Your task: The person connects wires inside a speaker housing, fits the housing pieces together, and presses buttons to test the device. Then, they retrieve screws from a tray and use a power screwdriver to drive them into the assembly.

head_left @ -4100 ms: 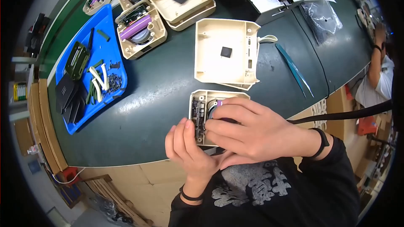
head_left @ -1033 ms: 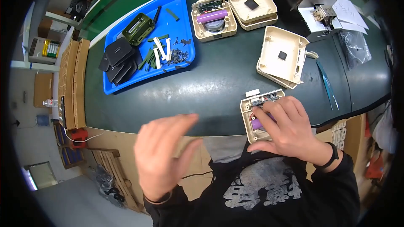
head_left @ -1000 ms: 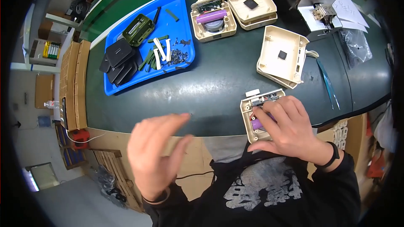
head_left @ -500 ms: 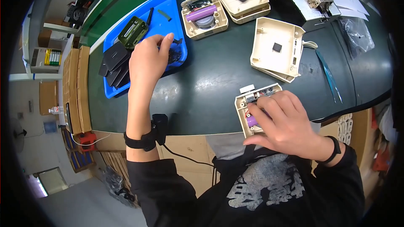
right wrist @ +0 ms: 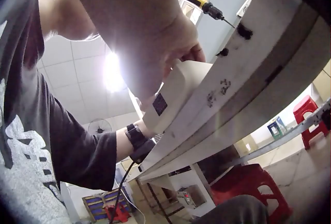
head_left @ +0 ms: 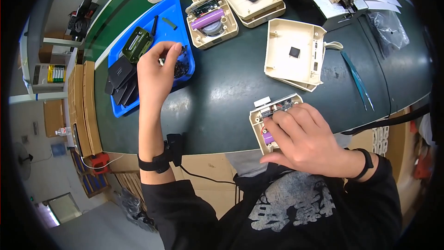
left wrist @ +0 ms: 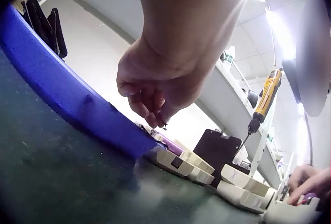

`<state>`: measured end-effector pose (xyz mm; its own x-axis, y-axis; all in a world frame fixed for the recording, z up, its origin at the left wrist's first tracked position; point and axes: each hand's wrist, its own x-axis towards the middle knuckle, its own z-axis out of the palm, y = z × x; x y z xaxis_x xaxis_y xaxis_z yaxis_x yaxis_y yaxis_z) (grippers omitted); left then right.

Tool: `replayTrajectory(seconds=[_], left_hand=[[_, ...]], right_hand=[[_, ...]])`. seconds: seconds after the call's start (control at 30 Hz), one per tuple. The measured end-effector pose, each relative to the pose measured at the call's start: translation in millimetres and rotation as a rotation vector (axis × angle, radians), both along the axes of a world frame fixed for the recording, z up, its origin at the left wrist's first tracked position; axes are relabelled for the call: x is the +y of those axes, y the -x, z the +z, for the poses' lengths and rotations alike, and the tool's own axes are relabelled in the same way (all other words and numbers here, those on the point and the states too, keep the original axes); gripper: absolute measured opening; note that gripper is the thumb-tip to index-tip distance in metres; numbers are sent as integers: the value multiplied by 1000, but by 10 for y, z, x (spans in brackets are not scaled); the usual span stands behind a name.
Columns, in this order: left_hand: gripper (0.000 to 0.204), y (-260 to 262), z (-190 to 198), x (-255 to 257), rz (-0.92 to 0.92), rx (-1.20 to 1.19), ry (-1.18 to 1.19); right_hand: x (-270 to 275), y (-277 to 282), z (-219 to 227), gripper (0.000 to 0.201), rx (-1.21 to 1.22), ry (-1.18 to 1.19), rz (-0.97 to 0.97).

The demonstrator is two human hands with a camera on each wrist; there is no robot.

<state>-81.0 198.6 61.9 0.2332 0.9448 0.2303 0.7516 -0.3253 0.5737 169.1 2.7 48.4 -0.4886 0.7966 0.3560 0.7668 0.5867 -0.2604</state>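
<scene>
My left hand is over the blue tray, thumb and forefinger tips together. In the left wrist view those tips pinch a small dark screw. Below them in the tray lies a pile of small dark pieces, partly covered by the hand. My right hand grips a cream housing half at the table's front edge, fingers over its inside and thumb at its near side. A purple battery cell and wires show inside it. A white piece sticks out at its far side.
Black covers and a green housing lie in the tray. Behind are cream housings with purple cells and stacked cream shells. Blue tweezers lie at right. A yellow electric screwdriver hangs above the table.
My left hand has left the housing, swung through the air with spread fingers, and moved forward over the tray, its fingertips now together. My right hand has stayed on the housing.
</scene>
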Motion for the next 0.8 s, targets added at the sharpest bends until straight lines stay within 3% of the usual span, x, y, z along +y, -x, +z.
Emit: replayTrajectory(seconds=[0.13, 0.2, 0.5, 0.8], left_hand=[[24, 35, 30, -120, 25, -103, 116], [22, 24, 33, -276, -49, -288, 180], [16, -207, 267, -1333, -215, -258, 83], [24, -529, -106, -1875, -248, -562, 154]], right_hand=[[-8, 7, 9, 64, 1, 5, -2], [-7, 5, 8, 64, 9, 13, -8], [15, -45, 100, 57, 95, -6, -27], [25, -268, 259, 37, 353, 157, -64]])
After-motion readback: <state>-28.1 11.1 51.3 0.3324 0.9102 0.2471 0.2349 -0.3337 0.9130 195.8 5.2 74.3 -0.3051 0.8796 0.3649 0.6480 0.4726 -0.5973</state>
